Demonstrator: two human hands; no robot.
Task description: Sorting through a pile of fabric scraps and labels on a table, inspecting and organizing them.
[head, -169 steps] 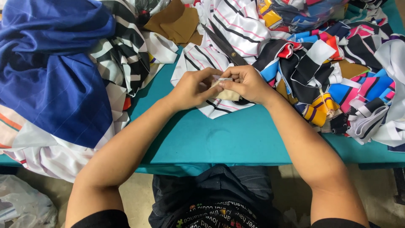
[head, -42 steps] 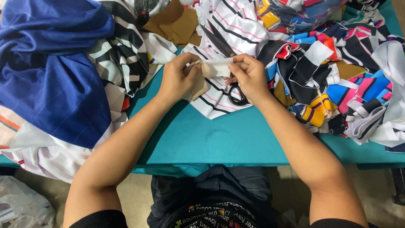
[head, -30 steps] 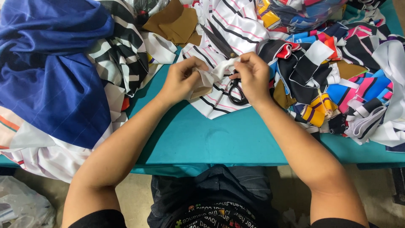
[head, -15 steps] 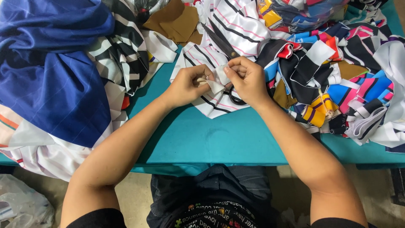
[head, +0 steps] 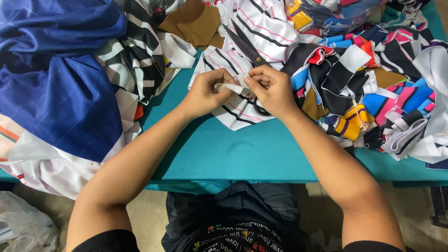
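Both hands' fingers pinched on a small white cloth strip (head: pixel 233 87); scissors (head: pixel 249 51) just behind; fabric scraps (head: pixel 373 88) rightward.

Bare tabletop (head: pixel 242 154) lies open toward the near edge; blue cloth (head: pixel 56 79) walls the left; scrap heap (head: pixel 373 93) crowds the right; scissors (head: pixel 247 49) lie behind.

Clear plastic bag (head: pixel 23 228) on floor, lower-left corner, crumpled, whitish. Second clear plastic bag (head: pixel 345 14) at table's far edge, holding bright fabric scraps. No labels, signs or screens visible.
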